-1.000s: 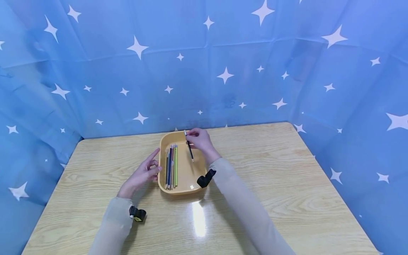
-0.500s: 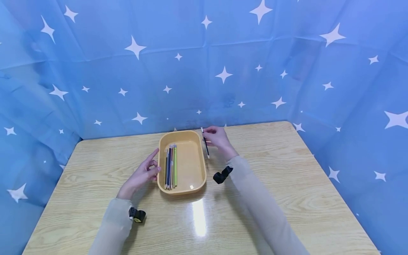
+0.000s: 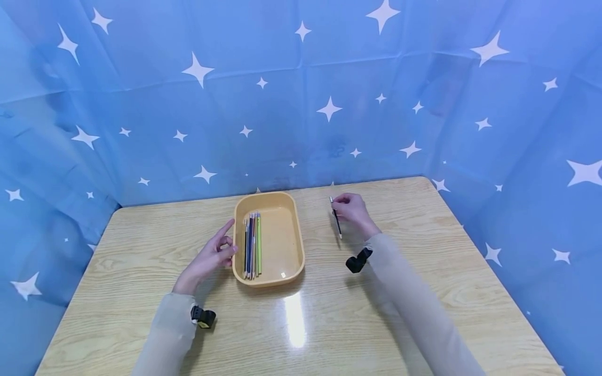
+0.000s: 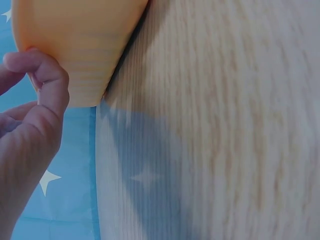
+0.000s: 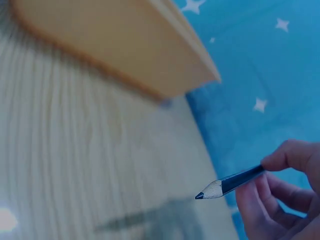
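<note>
Left hand (image 3: 211, 261), fingers parted, touches the yellow rounded plastic tray (image 3: 284, 243), presumably steadying it; right hand (image 3: 354, 210), fingers pinched, holds a dark wooden pencil (image 5: 242, 181).

Starry blue curtain (image 3: 277, 115), wooden table (image 3: 447, 245)
</note>
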`<state>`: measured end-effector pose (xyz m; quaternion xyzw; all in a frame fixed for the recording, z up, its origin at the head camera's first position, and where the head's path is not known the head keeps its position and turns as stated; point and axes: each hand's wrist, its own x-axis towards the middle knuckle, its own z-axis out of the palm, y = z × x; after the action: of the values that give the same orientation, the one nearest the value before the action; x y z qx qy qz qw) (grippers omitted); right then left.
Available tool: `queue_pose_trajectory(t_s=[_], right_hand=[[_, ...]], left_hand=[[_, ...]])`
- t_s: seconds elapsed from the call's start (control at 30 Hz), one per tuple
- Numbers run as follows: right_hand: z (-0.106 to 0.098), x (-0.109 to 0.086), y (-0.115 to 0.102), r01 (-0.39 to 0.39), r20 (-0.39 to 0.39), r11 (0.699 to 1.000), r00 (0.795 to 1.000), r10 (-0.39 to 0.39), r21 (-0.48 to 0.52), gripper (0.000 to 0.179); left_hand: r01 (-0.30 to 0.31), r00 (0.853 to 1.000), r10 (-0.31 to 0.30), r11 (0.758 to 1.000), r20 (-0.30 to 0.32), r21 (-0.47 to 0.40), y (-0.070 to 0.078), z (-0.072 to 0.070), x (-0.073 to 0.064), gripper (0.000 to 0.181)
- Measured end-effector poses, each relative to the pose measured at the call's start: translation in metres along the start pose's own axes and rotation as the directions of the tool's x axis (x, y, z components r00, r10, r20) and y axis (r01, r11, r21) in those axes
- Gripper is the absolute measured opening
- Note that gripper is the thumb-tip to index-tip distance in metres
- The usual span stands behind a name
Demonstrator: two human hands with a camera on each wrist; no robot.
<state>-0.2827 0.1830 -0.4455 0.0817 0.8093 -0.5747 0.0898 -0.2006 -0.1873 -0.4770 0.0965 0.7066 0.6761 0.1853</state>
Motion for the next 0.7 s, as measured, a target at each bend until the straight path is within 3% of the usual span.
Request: queue_pose_trajectory(t_s=[0.37, 0.7], right_hand=[[-0.049, -0.001, 0.036, -0.015, -0.045, 0.992, 0.999, 0.01, -0.121, 0.026], [-0.073, 0.001, 0.052, -0.011, -0.073, 0.975, 0.997, -0.006, -0.224, 0.027]], left_hand=[[0.001, 1.0, -0.001, 1.0, 0.01, -0.002, -0.001, 0.0, 0.003, 0.072], [-0.008, 1.0, 0.008, 1.0, -0.001, 0.008, -0.003, 0.0, 0.001, 0.072]])
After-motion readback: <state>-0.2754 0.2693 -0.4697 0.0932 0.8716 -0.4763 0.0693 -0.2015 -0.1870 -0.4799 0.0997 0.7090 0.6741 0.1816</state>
